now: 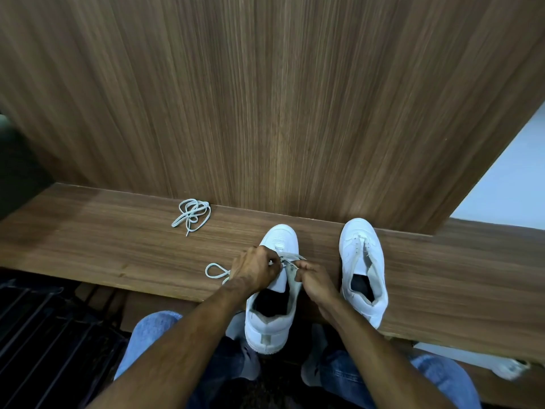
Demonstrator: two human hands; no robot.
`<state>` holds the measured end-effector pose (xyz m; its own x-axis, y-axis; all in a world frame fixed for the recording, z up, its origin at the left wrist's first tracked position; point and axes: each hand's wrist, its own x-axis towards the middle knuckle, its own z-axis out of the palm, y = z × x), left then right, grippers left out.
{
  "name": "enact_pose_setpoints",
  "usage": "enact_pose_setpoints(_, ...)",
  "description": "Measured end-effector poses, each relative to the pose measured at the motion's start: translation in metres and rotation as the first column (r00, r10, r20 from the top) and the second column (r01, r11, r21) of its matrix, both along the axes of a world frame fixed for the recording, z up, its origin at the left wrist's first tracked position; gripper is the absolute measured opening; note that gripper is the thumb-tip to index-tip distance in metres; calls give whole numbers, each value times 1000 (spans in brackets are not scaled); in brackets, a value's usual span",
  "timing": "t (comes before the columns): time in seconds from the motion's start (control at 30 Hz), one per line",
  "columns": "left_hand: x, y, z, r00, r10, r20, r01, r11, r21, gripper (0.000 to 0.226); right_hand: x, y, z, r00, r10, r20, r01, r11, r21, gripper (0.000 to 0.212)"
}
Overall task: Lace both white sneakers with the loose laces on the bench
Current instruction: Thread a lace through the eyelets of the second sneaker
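Lower centre: your left hand (255,268) and right hand (314,280) each pinch the limp lace (217,271) over the near sneaker (272,323). Grip at the stiff tip; it'll slip.

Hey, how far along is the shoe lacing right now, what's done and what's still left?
Early stage. Nothing looks finished. In hand: the left hand and right hand are working a lace through the front eyelets of the left sneaker, with a loop trailing on the bench. Left: the right sneaker shows no lace, and the second lace sits bundled by the wall.
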<state>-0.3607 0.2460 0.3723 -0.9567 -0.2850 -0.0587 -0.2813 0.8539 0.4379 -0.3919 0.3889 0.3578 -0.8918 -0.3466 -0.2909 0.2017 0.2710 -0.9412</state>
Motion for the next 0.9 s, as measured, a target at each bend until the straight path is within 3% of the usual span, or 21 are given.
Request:
enact_pose_setpoints(0.3,5,7,3,999,-31,16,33,992,-120,25,2,-2,4,987,91,-131,-87,996,36,38)
enact_pose_setpoints(0.67,5,2,-1,999,-46,21,48,995,-84,22,0,-2,-5,991,3,-136,0,1000,23,35)
enact_pose_setpoints(0.9,6,3,-3,1000,-30,7,30,997,-69,25,1,0,-6,999,-38,-38,37,999,-27,43)
